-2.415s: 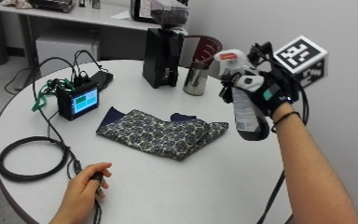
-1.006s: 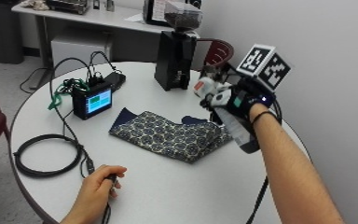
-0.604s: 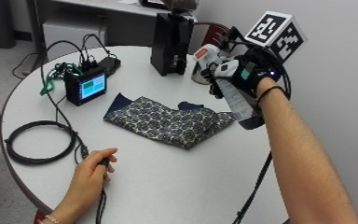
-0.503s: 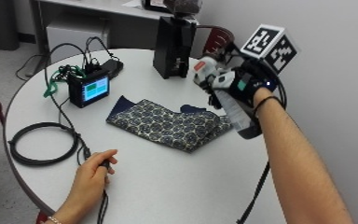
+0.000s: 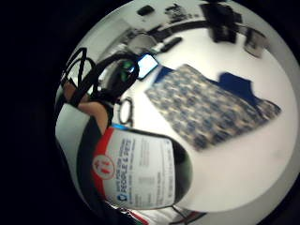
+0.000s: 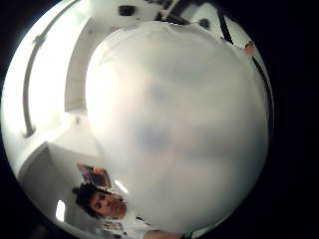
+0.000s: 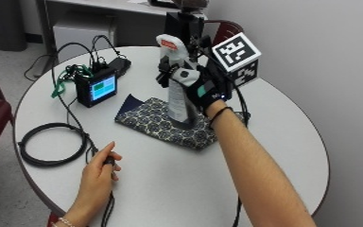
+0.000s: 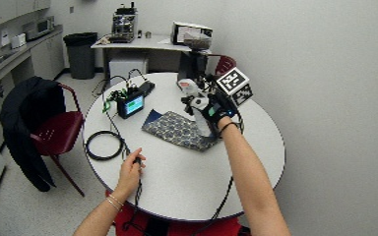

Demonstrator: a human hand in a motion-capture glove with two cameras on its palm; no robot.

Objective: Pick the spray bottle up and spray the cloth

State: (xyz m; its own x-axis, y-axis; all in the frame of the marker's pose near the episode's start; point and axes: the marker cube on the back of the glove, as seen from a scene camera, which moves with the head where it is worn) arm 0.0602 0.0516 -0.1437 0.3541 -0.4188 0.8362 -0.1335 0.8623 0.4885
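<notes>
right hand (image 7: 202, 92): black glove, small white and teal patches on its back
right wrist: thin black band
right forearm: bare, no sleeve
left hand (image 7: 99, 168): bare
left wrist: thin bracelets

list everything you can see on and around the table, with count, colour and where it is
spray bottle: 1, pale with white and red head, held above the cloth
cloth: 1, blue patterned, flat mid-table
table: 1, white, round
screen device: 1, black with lit screen, beside the cloth, cables attached
coiled cable: 1, black, table's near edge by the bare hand
black box: 1, upright at the table's far side
chair: 1, dark red, dark jacket draped, beside the table
bin: 1, black, on the floor by the far desk
bare hand: 1, rests on the table
gloved right hand: 1, black glove, grips the bottle
</notes>
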